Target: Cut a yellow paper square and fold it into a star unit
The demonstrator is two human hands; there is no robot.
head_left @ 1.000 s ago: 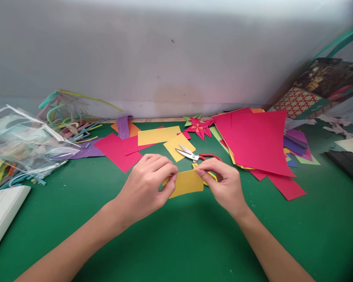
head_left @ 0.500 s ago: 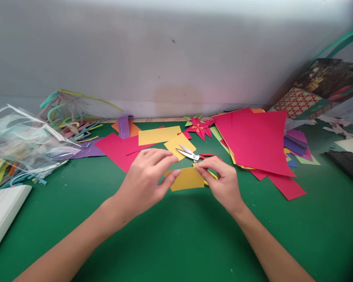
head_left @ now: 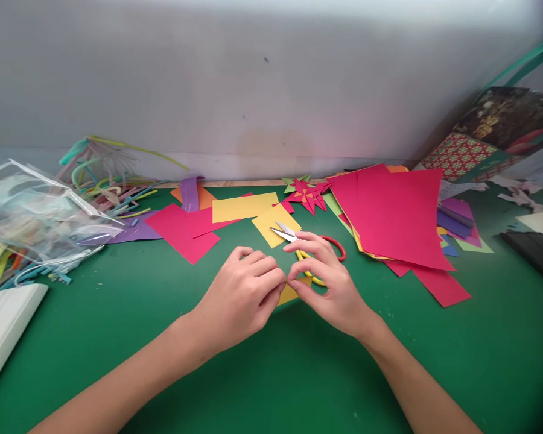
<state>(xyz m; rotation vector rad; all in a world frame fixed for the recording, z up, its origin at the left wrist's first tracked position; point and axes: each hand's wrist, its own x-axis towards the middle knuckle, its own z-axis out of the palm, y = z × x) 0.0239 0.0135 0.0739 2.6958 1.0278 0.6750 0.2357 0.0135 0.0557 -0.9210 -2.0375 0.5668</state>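
Note:
A small piece of yellow paper (head_left: 290,293) is pinched between my two hands, much of it hidden behind the fingers. My left hand (head_left: 247,295) is closed on its upper left part, thumb and forefinger together. Close beside it, my right hand (head_left: 328,286) grips the paper's upper edge between thumb and fingertip, the other fingers loosely curled. Behind the right hand lie scissors (head_left: 284,232) with parted blades and one red and one yellow handle loop. The blade tips rest over a yellow paper square (head_left: 271,223).
Red sheets (head_left: 398,217) are stacked at the right, near a folded red paper star (head_left: 306,196). A yellow strip (head_left: 244,208) lies over red paper (head_left: 181,232). On the left are a clear plastic bag (head_left: 40,211) and a white box-like object (head_left: 9,331). A grey wall (head_left: 163,78) stands behind.
My left hand has closed on the yellow paper. Both hands have come together, and the paper has turned and is more covered. The scissors have stayed in place.

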